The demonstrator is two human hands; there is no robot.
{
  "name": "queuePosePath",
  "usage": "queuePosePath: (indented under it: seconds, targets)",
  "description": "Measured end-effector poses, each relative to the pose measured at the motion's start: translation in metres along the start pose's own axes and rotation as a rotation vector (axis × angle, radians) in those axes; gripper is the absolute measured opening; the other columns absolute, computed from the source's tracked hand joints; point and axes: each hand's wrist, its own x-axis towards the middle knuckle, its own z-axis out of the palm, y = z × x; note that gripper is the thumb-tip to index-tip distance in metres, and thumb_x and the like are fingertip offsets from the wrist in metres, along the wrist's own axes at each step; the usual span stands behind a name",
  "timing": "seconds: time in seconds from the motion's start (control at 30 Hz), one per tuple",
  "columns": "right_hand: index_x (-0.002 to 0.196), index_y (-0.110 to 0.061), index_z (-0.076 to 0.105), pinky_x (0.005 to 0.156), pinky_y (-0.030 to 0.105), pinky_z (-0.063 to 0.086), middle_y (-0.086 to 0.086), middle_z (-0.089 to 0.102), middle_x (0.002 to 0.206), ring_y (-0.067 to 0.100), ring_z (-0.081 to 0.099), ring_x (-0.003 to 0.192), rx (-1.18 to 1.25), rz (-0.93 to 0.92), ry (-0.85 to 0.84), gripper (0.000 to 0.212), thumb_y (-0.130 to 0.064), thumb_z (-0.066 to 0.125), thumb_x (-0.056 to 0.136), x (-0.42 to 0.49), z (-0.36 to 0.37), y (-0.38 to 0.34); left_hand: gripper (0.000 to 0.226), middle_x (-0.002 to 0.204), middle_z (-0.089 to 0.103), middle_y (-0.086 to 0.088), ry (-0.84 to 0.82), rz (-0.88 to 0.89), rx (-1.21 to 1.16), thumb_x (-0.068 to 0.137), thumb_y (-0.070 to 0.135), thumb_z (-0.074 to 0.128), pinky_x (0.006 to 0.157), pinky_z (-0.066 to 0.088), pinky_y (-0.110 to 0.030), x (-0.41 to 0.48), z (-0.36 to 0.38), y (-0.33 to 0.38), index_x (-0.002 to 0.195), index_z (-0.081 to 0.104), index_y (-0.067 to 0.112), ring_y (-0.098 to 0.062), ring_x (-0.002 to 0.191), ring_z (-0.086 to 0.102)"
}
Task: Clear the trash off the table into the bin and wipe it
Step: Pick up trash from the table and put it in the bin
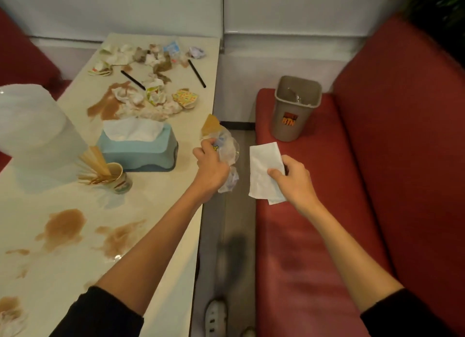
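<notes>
Crumpled trash (151, 85), paper wrappers and wads, lies heaped on the far half of the pale table (63, 201), which stands against a white panelled wall and carries brown spills (63, 227) near and far. The left hand (210, 169) is curled tight round a bundle of clear and printed wrappers (227, 145) just past the table's right edge, above the floor gap. The right hand (295, 179) pinches one white tissue (264, 170) between thumb and fingers over the red bench seat (302, 236). One grey-brown bin (294, 110) stands on that seat, well apart from both hands. Two black straws (132, 80) (196, 73) lie among the heap. Nearer sit one blue tissue box (138, 148), one paper cup of wooden sticks (118, 178), and a large whitish translucent object (32, 130), possibly a container.
</notes>
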Motion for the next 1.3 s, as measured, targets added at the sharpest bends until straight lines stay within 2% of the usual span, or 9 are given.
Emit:
queuePosePath:
  seconds: [0.13, 0.27, 0.47, 0.6, 0.73, 0.83, 0.93, 1.13, 1.3]
  targets:
    - [0.110, -0.014, 0.051, 0.069, 0.034, 0.050, 0.001, 0.059, 0.104, 0.014, 0.059, 0.088, 0.008, 0.037, -0.004, 0.019, -0.014, 0.038, 0.096, 0.045, -0.016, 0.006, 0.060, 0.122, 0.029, -0.006, -0.047, 0.101, -0.046, 0.085, -0.001, 0.055, 0.093, 0.040, -0.025, 0.040, 0.015, 0.020, 0.138, 0.032, 0.014, -0.018, 0.103, 0.042]
    - [0.105, -0.012, 0.052, 0.059, 0.029, 0.043, 0.004, 0.060, 0.097, 0.021, 0.058, 0.084, -0.082, 0.021, 0.034, 0.018, -0.010, 0.038, 0.094, 0.107, -0.037, 0.011, 0.058, 0.116, 0.060, -0.009, -0.108, 0.278, -0.143, 0.075, 0.006, 0.061, 0.090, 0.054, -0.038, 0.101, 0.037, 0.036, 0.130, 0.049, 0.019, -0.022, 0.100, 0.063]
    - [0.112, -0.009, 0.056, 0.064, 0.027, 0.031, 0.012, 0.058, 0.104, 0.026, 0.054, 0.087, -0.189, 0.054, 0.223, 0.026, -0.014, 0.039, 0.093, 0.238, -0.072, 0.021, 0.062, 0.101, 0.059, 0.000, -0.139, 0.301, -0.170, 0.080, 0.000, 0.073, 0.070, 0.057, -0.018, 0.216, 0.082, 0.081, 0.119, 0.029, 0.019, -0.012, 0.086, 0.065]
    - [0.093, -0.003, 0.058, 0.061, 0.029, 0.033, 0.010, 0.062, 0.089, 0.026, 0.056, 0.079, -0.191, 0.079, 0.300, 0.015, -0.012, 0.046, 0.090, 0.321, -0.086, 0.033, 0.050, 0.098, 0.062, -0.011, -0.146, 0.395, -0.039, 0.075, 0.007, 0.077, 0.070, 0.059, -0.043, 0.303, 0.123, 0.106, 0.113, 0.045, 0.016, -0.027, 0.086, 0.066]
    - [0.078, -0.012, 0.055, 0.062, 0.034, 0.036, 0.004, 0.060, 0.073, 0.028, 0.054, 0.074, -0.249, 0.100, 0.392, 0.005, -0.010, 0.056, 0.082, 0.379, -0.088, 0.058, 0.039, 0.078, 0.046, 0.007, -0.089, 0.449, 0.062, 0.073, 0.004, 0.078, 0.061, 0.036, -0.008, 0.370, 0.172, 0.121, 0.077, 0.040, 0.011, -0.013, 0.069, 0.046]
    - [0.078, -0.013, 0.055, 0.062, 0.030, 0.030, 0.002, 0.059, 0.071, 0.025, 0.054, 0.072, -0.182, 0.120, 0.460, 0.010, -0.003, 0.055, 0.083, 0.411, -0.090, 0.077, 0.034, 0.085, 0.049, 0.000, -0.031, 0.484, 0.097, 0.075, 0.004, 0.076, 0.063, 0.039, -0.016, 0.402, 0.209, 0.125, 0.073, 0.043, 0.010, -0.016, 0.071, 0.047]
    - [0.082, -0.011, 0.057, 0.061, 0.023, 0.027, 0.004, 0.061, 0.076, 0.022, 0.054, 0.073, -0.145, 0.119, 0.468, 0.009, -0.005, 0.055, 0.087, 0.439, -0.091, 0.096, 0.022, 0.098, 0.052, -0.006, -0.017, 0.493, 0.090, 0.080, 0.003, 0.072, 0.070, 0.051, -0.038, 0.430, 0.241, 0.123, 0.079, 0.050, 0.007, -0.025, 0.082, 0.054]
    - [0.071, -0.015, 0.044, 0.068, 0.035, 0.049, 0.011, 0.066, 0.078, 0.029, 0.064, 0.074, -0.144, 0.211, 0.377, 0.023, -0.021, 0.051, 0.093, 0.481, -0.072, 0.133, 0.020, 0.115, 0.051, -0.016, -0.127, 0.598, 0.246, 0.087, 0.001, 0.063, 0.081, 0.045, -0.031, 0.463, 0.289, 0.106, 0.106, 0.058, 0.001, -0.029, 0.097, 0.054]
    - [0.096, 0.000, 0.058, 0.068, 0.029, 0.035, 0.022, 0.065, 0.102, 0.035, 0.059, 0.097, -0.299, 0.304, 0.231, 0.018, -0.016, 0.049, 0.095, 0.493, -0.064, 0.148, 0.033, 0.128, 0.046, -0.014, -0.327, 0.561, 0.522, 0.094, 0.006, 0.055, 0.089, 0.047, -0.043, 0.473, 0.306, 0.090, 0.126, 0.050, 0.002, -0.033, 0.109, 0.053]
